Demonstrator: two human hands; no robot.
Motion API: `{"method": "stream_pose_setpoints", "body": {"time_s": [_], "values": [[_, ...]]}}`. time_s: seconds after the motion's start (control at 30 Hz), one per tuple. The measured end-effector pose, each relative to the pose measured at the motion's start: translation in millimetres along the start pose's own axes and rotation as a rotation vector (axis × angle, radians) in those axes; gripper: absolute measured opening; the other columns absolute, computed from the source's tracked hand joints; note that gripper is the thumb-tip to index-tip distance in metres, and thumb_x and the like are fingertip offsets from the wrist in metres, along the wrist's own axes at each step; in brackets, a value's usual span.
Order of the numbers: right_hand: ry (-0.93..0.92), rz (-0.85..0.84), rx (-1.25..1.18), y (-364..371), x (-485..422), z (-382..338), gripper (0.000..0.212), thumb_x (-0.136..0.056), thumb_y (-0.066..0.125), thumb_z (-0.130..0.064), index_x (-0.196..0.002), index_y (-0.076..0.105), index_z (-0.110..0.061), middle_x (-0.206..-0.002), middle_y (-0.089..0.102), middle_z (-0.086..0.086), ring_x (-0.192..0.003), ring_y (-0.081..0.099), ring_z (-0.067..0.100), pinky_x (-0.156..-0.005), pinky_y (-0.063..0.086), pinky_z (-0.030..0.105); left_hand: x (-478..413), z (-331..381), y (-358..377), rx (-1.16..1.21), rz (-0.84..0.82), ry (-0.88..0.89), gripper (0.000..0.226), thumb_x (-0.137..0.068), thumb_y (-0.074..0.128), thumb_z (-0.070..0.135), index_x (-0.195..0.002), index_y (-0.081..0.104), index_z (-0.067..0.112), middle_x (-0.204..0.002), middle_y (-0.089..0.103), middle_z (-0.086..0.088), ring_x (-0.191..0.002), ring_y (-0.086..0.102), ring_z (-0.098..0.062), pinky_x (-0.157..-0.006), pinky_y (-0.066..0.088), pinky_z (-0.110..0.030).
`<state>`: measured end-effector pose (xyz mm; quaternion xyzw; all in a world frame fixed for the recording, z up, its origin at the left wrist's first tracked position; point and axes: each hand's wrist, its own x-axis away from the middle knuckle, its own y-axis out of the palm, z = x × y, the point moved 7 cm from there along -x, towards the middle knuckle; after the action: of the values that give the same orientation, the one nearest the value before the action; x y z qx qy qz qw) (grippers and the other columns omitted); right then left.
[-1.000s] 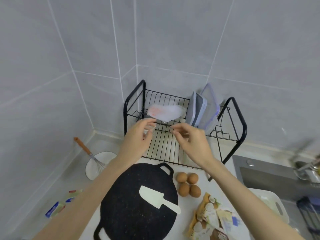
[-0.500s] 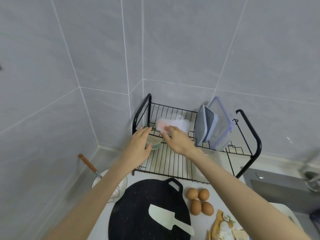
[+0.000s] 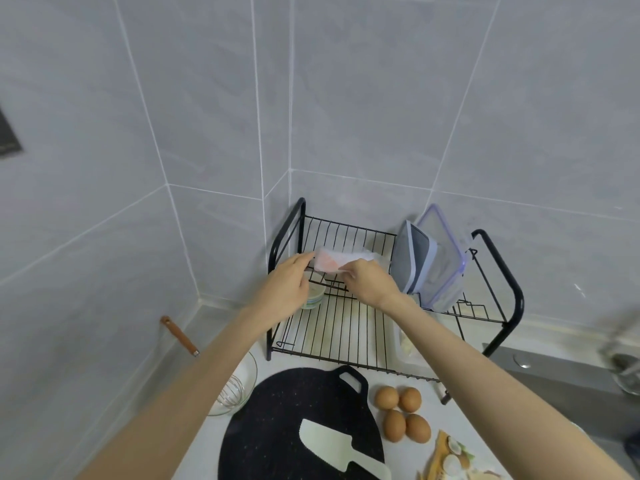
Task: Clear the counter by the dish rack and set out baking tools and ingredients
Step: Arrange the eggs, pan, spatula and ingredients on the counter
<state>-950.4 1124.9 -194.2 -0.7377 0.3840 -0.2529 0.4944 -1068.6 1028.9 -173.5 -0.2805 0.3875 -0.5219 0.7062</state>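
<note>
A black wire dish rack (image 3: 349, 327) stands in the tiled corner. At the back of the rack lies a soft pink-and-white packet (image 3: 341, 259). My right hand (image 3: 370, 282) pinches the packet's lower right edge. My left hand (image 3: 287, 289) reaches in from the left, fingers stretched out and touching the packet's left end. Beneath that hand a small pale bowl (image 3: 314, 296) sits on the rack, partly hidden. In front of the rack lie a black round mat (image 3: 277, 427) with a white plastic knife (image 3: 341, 450) on it, and several brown eggs (image 3: 401, 414).
Clear containers with blue-rimmed lids (image 3: 433, 268) lean in the rack's right side. A glass bowl holding a whisk (image 3: 233, 391) sits left of the mat. Snack packets (image 3: 450, 460) lie at the lower right. The sink (image 3: 554, 372) and a faucet (image 3: 623, 358) are on the right.
Both hands have moved deeper into the rack. The right hand has taken hold of the packet's edge, and the left hand now touches its left end.
</note>
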Motion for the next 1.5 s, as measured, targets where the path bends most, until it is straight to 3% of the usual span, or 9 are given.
{"method": "stream_pose_setpoints", "body": {"time_s": [0.1, 0.23, 0.4, 0.57, 0.73, 1.13, 1.27, 1.4, 1.5], "values": [[-0.033, 0.027, 0.116, -3.8, -0.7, -2.1, 0.022, -0.093, 0.044, -0.007, -0.093, 0.065, -0.007, -0.081, 0.063, 0.011, -0.071, 0.058, 0.030, -0.053, 0.040, 0.029, -20.7, -1.2, 4.0, 0.055, -0.046, -0.081, 0.046, -0.100, 0.037, 0.013, -0.146, 0.033, 0.013, -0.142, 0.047, -0.009, -0.120, 0.053, -0.020, -0.099, 0.041, -0.027], [-0.122, 0.159, 0.284, -18.0, 13.7, -14.7, 0.039, -0.084, 0.048, 0.005, -0.111, 0.062, -0.019, -0.091, 0.065, 0.010, -0.085, 0.061, 0.032, -0.060, 0.040, 0.031, -39.0, -8.9, 14.8, 0.151, -0.169, -0.257, 0.042, -0.102, 0.031, 0.026, -0.142, 0.039, 0.013, -0.142, 0.047, -0.010, -0.128, 0.047, -0.024, -0.105, 0.037, -0.035], [-0.231, 0.265, 0.300, -31.5, 46.6, -19.4, 0.062, -0.079, 0.049, 0.009, -0.128, 0.051, -0.030, -0.106, 0.066, -0.001, -0.089, 0.062, 0.027, -0.064, 0.038, 0.032, -38.3, -14.8, 16.3, 0.720, -0.130, -0.441, 0.044, -0.099, 0.035, 0.041, -0.127, 0.058, 0.014, -0.114, 0.068, -0.008, -0.112, 0.060, -0.019, -0.104, 0.038, -0.032], [-0.451, 0.443, 0.247, -38.8, 77.2, -29.7, 0.064, -0.075, 0.061, 0.011, -0.128, 0.057, -0.025, -0.124, 0.064, -0.006, -0.108, 0.065, 0.024, -0.062, 0.053, 0.031, -25.0, 2.0, -2.6, 0.772, -0.005, -0.361, 0.016, -0.093, 0.057, 0.020, -0.100, 0.068, 0.011, -0.087, 0.070, 0.001, -0.081, 0.065, -0.010, -0.068, 0.049, -0.014], [-0.644, 0.510, 0.245, -29.8, 101.6, -35.7, 0.053, -0.081, 0.051, 0.002, -0.126, 0.060, -0.023, -0.133, 0.059, -0.004, -0.121, 0.056, 0.025, -0.090, 0.055, 0.038, 16.2, 9.0, -14.2, 0.884, 0.087, -0.411, 0.011, -0.092, 0.059, 0.011, -0.099, 0.067, 0.011, -0.091, 0.071, -0.003, -0.076, 0.068, -0.008, -0.065, 0.055, -0.018], [-0.893, 0.324, 0.227, 46.3, 169.2, -35.3, 0.036, -0.089, 0.046, -0.017, -0.118, 0.066, -0.023, -0.130, 0.061, 0.001, -0.118, 0.057, 0.025, -0.099, 0.045, 0.038, 160.0, -24.4, 46.8, 0.905, -0.017, -0.691, 0.023, -0.089, 0.064, 0.018, -0.112, 0.060, 0.018, -0.106, 0.071, -0.006, -0.098, 0.068, -0.022, -0.088, 0.055, -0.043], [-0.905, 0.160, 0.252, 95.1, 189.1, -24.1, 0.038, -0.085, 0.048, -0.018, -0.115, 0.068, -0.029, -0.124, 0.065, -0.004, -0.109, 0.062, 0.022, -0.092, 0.051, 0.035, 203.4, -37.2, 84.3, 0.832, -0.052, -0.802, 0.016, -0.091, 0.062, 0.017, -0.107, 0.061, 0.019, -0.104, 0.070, -0.006, -0.096, 0.068, -0.020, -0.087, 0.055, -0.040], [-0.835, 0.004, 0.281, 138.2, 206.2, -4.0, 0.054, -0.061, 0.085, -0.015, -0.108, 0.071, -0.036, -0.115, 0.069, -0.009, -0.099, 0.067, 0.020, -0.084, 0.054, 0.031, 237.1, -46.8, 128.5, 0.687, -0.169, -0.862, 0.023, -0.093, 0.059, 0.022, -0.112, 0.063, 0.012, -0.106, 0.068, -0.008, -0.096, 0.066, -0.018, -0.089, 0.055, -0.039], [-0.736, -0.143, 0.238, 159.7, 219.1, 10.4, 0.055, -0.073, 0.077, -0.009, -0.120, 0.066, -0.033, -0.130, 0.061, -0.001, -0.119, 0.057, 0.029, -0.103, 0.042, 0.037, 252.6, -48.2, 152.5, 0.576, -0.157, -0.920, 0.029, -0.091, 0.061, 0.021, -0.118, 0.056, 0.013, -0.104, 0.063, -0.002, -0.086, 0.060, -0.008, -0.071, 0.054, -0.025]]}}
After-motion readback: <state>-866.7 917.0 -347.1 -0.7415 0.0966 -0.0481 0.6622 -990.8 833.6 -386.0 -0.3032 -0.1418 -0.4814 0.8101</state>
